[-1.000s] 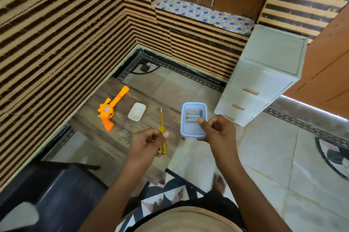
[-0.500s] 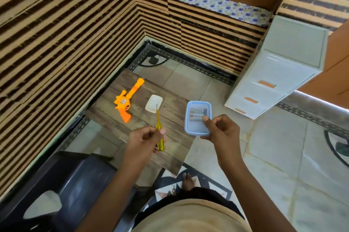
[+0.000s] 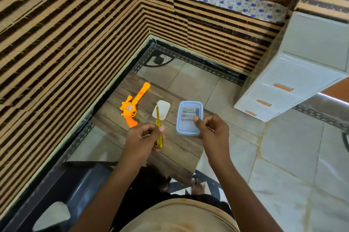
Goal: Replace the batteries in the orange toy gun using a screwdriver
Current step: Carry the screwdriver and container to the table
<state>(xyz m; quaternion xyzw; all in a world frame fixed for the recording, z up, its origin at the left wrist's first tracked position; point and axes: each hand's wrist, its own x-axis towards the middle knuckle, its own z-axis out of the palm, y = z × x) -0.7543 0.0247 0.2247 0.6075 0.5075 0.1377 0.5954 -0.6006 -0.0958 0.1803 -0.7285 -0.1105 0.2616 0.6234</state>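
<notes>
A person looks down on a low wooden table [image 3: 175,148] set against a striped wall [image 3: 56,43], with the battery change apparently not yet begun. At ten o'clock on the tabletop the orange toy gun [image 3: 134,108] lies flat and untouched. Its barrel points toward one o'clock and its stickered side is up, seemingly laid out so the cover can be reached. Just beside it, at the gun's three o'clock, sits a small white dish [image 3: 162,111], probably there to catch a loose screw.

The left hand [image 3: 142,138] is clenched round the yellow handle of a screwdriver [image 3: 159,136], thumb on the handle. The thin shaft points to twelve o'clock across the dish, so the tool is held ready rather than at work.

To its right, the right hand [image 3: 212,130] grasps a blue-rimmed clear box [image 3: 186,127] at its four-o'clock edge, thumb on top and fingers curled. Whether the box rests on the table or hangs just above it cannot be told. Inside, at the far end, lie the batteries [image 3: 188,114], presumably the fresh set.

A white drawer unit [image 3: 283,88] stands on the floor at two o'clock, well apart from the table.
</notes>
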